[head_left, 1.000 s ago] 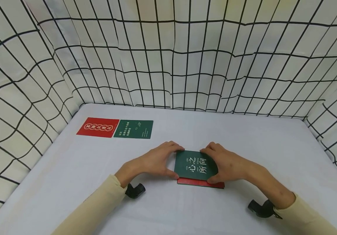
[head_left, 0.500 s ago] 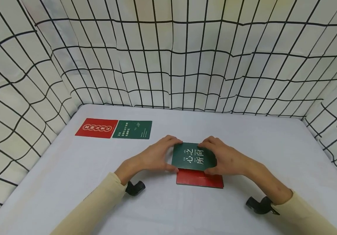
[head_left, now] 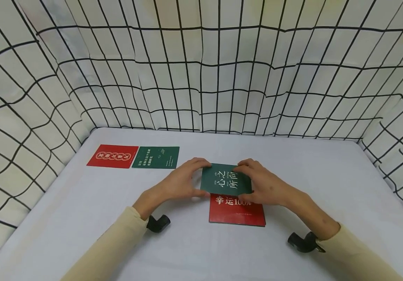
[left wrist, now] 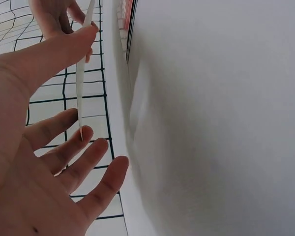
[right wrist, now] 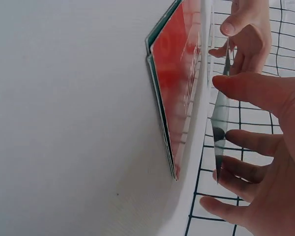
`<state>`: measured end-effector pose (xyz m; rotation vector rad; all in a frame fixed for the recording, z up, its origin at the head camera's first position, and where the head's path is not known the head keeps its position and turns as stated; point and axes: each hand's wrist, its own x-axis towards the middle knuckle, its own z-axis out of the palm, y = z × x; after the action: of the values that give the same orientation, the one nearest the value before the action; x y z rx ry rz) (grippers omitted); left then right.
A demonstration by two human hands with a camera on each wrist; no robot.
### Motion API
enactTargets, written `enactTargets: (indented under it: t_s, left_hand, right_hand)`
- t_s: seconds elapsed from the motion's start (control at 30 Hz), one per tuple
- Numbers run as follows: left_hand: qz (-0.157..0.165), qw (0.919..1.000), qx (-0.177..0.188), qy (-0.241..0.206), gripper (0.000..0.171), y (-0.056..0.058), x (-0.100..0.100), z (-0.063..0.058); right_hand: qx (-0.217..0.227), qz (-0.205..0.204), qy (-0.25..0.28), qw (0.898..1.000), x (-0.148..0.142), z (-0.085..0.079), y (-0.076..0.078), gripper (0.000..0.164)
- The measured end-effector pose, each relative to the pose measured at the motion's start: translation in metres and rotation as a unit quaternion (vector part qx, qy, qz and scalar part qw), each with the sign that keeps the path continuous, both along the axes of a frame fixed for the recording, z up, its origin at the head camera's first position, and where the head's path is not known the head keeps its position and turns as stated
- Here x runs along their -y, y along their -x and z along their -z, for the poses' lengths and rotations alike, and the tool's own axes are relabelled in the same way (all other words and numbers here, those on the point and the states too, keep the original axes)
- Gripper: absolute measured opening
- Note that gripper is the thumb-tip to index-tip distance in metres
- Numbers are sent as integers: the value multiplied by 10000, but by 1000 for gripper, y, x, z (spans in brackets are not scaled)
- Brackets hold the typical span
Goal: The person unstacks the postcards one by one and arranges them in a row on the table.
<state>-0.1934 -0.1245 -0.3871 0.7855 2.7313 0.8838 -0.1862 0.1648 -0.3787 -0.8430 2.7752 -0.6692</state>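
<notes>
A green card point(head_left: 226, 180) with white Chinese characters is held up off the table between my two hands. On its left side, my left hand point(head_left: 178, 181) grips the near and far edges with thumb and fingers; my right hand point(head_left: 270, 186) does the same on the right. In the wrist views the card point(left wrist: 80, 83) appears edge-on, raised from the cloth. Below and nearer to me lies a small stack topped by a red card point(head_left: 236, 214), its upper part hidden by the green card. The right wrist view shows green edges under this red card point(right wrist: 172, 73).
At the back left, a red card point(head_left: 112, 156) and a green card point(head_left: 155, 157) lie flat side by side. White cloth covers the table point(head_left: 310, 168). Black netting point(head_left: 219, 62) over white sheets rises behind and along both sides.
Both hands have moved away from me and slightly left with the green card, lifting it off the stack. More of the red card beneath is now uncovered, including white print.
</notes>
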Motion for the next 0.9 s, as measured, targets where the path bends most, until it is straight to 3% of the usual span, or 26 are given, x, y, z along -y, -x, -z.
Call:
enactTargets:
  t_s: [0.43, 0.9]
  left_hand:
    - [-256, 9996, -20, -116, 76, 5, 14, -1]
    - [-181, 9992, -309, 163, 75, 11, 20, -6]
  right_hand:
    - [-65, 197, -12, 9998, 5, -3, 8, 78]
    - [-15, 330, -24, 9995, 13, -4, 16, 73]
